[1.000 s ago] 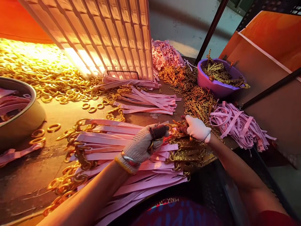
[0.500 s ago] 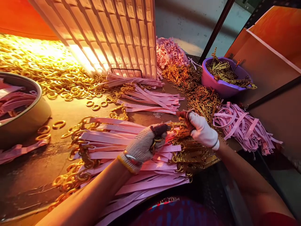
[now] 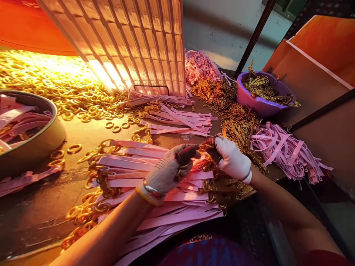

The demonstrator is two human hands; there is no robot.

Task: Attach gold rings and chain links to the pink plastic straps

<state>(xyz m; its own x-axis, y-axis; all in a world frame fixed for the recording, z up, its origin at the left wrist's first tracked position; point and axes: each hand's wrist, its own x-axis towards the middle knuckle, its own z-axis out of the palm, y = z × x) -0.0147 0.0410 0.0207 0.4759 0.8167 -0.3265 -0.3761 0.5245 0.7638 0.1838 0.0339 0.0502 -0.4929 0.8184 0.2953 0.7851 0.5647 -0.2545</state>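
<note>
My left hand [image 3: 177,164], in a knitted glove with dark fingertips, is closed around a gold ring [image 3: 181,171] that shows at its palm. My right hand [image 3: 230,157], in a white glove with dark fingertips, is pinched shut close to the left thumb. What the right fingertips hold is too small and shadowed to make out. Below both hands lies a layered row of pink straps [image 3: 124,162] with gold rings and chain pieces [image 3: 104,184] at their left ends. More gold links hang at the straps' right ends, partly behind my right hand.
A large heap of gold rings [image 3: 83,96] lies back left, beside a translucent ribbed panel [image 3: 138,48]. Far left stands a round tub [image 3: 52,136] with pink straps. At right are brass chains [image 3: 238,118], a purple basin [image 3: 256,103] and a pile of pink straps [image 3: 288,151].
My right hand has moved left and slightly down, so its fingertips are now close to my left hand. The left hand has shifted only slightly; the view has tilted a little.
</note>
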